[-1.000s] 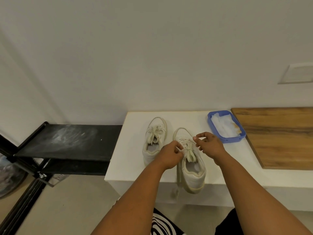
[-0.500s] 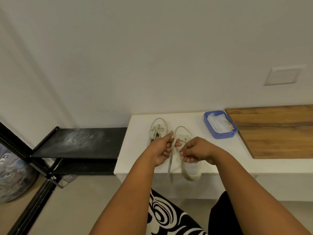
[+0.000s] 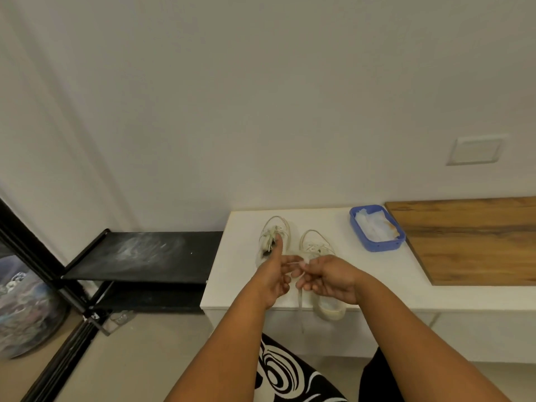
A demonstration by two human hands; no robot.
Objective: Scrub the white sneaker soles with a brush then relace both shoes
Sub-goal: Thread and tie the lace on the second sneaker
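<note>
A black metal shelf (image 3: pixel 139 253) stands left of a white bench (image 3: pixel 237 227). On it, near the left edge, a laced white sneaker (image 3: pixel 274 236); beside it a second white sneaker (image 3: pixel 317 248), heel overhanging the front edge. The left hand (image 3: pixel 274 275), index finger extended, and right hand (image 3: pixel 329 278) pinch its pale lace (image 3: pixel 299 303). A blue plastic tray (image 3: pixel 377 243) sits by a wooden board (image 3: pixel 475 242).
</note>
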